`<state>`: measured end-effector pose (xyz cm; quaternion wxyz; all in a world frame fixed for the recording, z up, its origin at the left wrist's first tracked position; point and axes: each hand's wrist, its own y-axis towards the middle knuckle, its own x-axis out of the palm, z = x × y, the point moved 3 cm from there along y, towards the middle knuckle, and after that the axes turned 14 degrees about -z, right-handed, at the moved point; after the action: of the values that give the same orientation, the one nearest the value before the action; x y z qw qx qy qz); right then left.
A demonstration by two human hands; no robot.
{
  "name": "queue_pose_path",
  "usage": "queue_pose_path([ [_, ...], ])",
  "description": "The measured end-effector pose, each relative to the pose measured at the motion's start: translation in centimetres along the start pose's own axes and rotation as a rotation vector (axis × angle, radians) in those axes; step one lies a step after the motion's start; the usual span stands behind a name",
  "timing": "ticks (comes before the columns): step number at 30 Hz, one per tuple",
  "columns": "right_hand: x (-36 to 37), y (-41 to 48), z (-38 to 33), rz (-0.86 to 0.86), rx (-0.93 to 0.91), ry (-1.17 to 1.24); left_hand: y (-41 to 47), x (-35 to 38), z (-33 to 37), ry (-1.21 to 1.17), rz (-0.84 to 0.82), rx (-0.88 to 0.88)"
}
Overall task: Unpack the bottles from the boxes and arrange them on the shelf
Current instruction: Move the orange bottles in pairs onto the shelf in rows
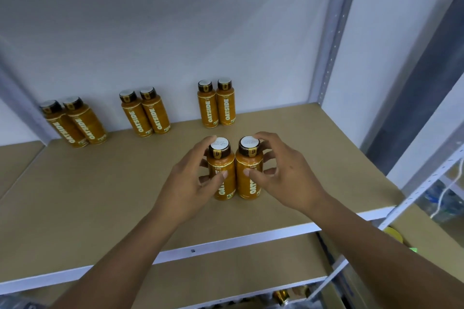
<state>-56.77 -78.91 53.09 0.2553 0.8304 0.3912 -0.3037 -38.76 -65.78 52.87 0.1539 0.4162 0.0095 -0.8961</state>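
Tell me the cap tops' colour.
White tops on dark brown caps of orange plastic bottles; head view.

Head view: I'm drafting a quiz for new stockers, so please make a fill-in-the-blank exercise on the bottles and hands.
1. The back bottles form ___ pairs along the wall.
2. In view, the shelf carries ___ bottles.
3. The left hand grips the left front bottle and the right hand grips the right front bottle, so ___ hands are busy.
Missing words: three; eight; both.
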Motion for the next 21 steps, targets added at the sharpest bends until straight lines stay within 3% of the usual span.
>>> queue_pose_path([
  [11,-5.7,-1.8,5.1,0.084,0.104,-0.046,6.0,5.2,4.7,-0.023,-0.075,0.135],
  [21,-9.7,2.2,10.1,0.126,0.125,-0.066,14.3,8.2,6.3,0.015,-0.082,0.226],
])
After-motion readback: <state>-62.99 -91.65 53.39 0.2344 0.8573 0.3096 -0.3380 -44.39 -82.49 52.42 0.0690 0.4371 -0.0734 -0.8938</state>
